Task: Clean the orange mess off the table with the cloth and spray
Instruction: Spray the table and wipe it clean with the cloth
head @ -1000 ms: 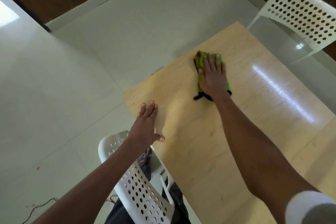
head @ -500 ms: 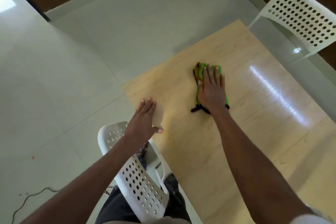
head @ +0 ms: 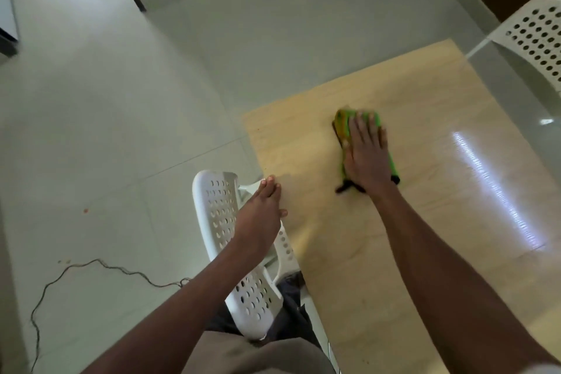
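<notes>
A green cloth [head: 343, 126] with black edging and an orange-stained corner lies flat on the light wooden table [head: 349, 252]. My right hand [head: 365, 155] presses on it with straight fingers and covers most of it. My left hand [head: 261, 209] rests flat on the table's left edge, fingers straight and together. No spray bottle is in view. No orange mess shows on the bare wood around the cloth.
A white perforated chair [head: 230, 240] stands against the table's left edge, under my left arm. A second white chair [head: 534, 36] stands at the far right. A thin cable [head: 91, 267] lies on the pale tiled floor, along with a small orange speck [head: 86, 210].
My right hand has drawn the cloth back towards me along the table. My left hand stays on the table's edge. The camera has tilted further down and to the left.
</notes>
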